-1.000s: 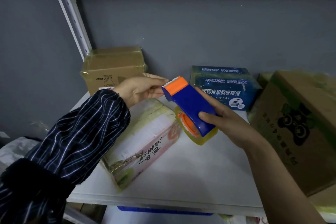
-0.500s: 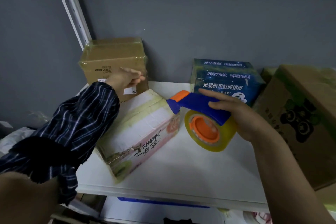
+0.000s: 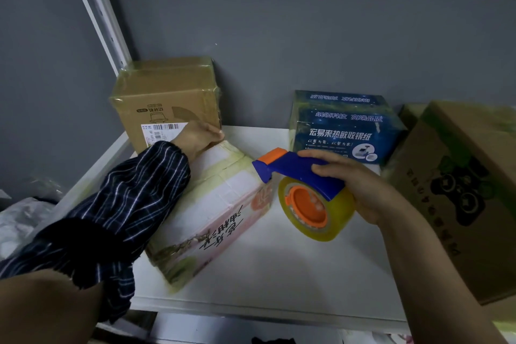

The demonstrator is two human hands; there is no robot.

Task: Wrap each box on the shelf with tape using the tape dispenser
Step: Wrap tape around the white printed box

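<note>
Above shelf [image 3: 251, 274], right hand [image 3: 363, 190] holds tape dispenser [image 3: 296, 169] (cutter leftward); left hand [image 3: 199, 137] touches box [image 3: 167, 92].

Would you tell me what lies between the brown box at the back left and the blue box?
In the head view, only bare shelf lies between the brown box and the blue box; a corner of the pink-and-white box sits in front.

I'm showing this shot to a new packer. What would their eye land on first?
The bright blue and orange tape dispenser, with its yellow roll, gripped by the right hand over the middle of the white shelf. Next, the left hand in a plaid sleeve touching the lower corner of the tape-wrapped brown box at the back left.
</note>
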